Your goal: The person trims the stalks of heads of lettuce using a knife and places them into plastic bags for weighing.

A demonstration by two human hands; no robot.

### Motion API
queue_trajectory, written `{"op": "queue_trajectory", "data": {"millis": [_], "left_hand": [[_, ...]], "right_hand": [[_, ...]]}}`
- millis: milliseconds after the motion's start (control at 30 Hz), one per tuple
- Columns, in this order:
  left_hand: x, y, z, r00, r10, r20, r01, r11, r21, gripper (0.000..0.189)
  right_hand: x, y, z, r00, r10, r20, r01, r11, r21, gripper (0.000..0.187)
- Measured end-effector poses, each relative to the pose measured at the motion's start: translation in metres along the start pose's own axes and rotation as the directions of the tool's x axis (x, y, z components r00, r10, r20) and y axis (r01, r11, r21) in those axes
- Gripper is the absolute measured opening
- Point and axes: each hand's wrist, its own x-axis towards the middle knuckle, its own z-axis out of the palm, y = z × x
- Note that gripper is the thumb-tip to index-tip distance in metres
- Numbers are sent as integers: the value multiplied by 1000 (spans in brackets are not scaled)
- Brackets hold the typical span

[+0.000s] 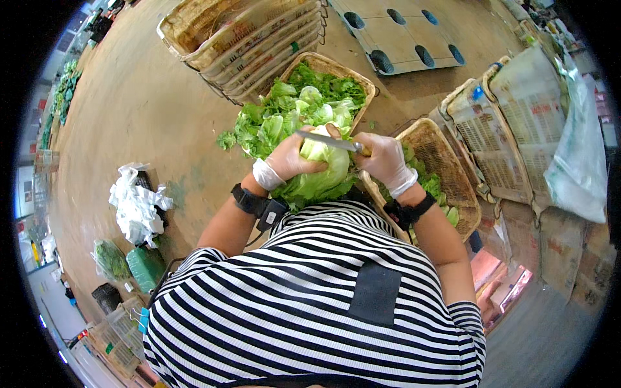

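My left hand (292, 157), in a thin see-through glove, grips a head of lettuce (335, 167) close to my lap. In my gloved right hand (383, 157) is a knife (327, 140) with a pale handle; its blade lies across the top of the head, beside the brownish cut stem (333, 130), and its tip reaches my left hand. Just beyond, loose lettuce leaves and heads (286, 114) heap over a plastic crate (371, 89). Under my right forearm, a second crate (463, 194) holds some green leaves.
Stacked dirty white crates (252, 48) stand at the upper left of the leaves. A pale panel with dark oval holes (402, 34) lies beyond. More crates (490, 131) and a plastic bag (580, 155) are on the right. White plastic bags (138, 203) and a green bundle (145, 269) lie left.
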Motion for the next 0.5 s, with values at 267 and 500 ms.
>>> {"op": "queue_trajectory", "data": {"millis": [267, 500], "left_hand": [[-3, -38, -64, 958, -133, -254, 28, 926, -377, 70], [19, -90, -80, 956, -287, -64, 64, 417, -907, 52]], "right_hand": [[70, 63, 42, 664, 676, 319, -628, 736, -251, 29], [135, -6, 63, 876, 351, 331, -470, 776, 420, 44]]}}
